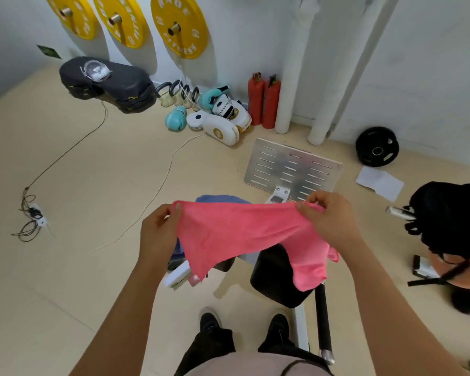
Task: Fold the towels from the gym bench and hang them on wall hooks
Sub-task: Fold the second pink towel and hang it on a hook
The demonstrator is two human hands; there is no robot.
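A pink towel [244,234] hangs stretched between my two hands above the gym bench. My left hand [158,232] pinches its left top corner, thumb over the cloth. My right hand [329,215] grips the right top edge. The towel's lower corners droop loose over the black bench pad [274,278]. A blue towel [215,198] lies on the bench behind the pink one, mostly hidden by it. No wall hooks are in view.
A perforated metal footplate [293,169] stands beyond the bench. Boxing gloves and pads [220,115], two red fire extinguishers [263,100], a black weight plate [377,146] and cables [30,213] lie on the beige floor. A person in black [453,221] is at the right.
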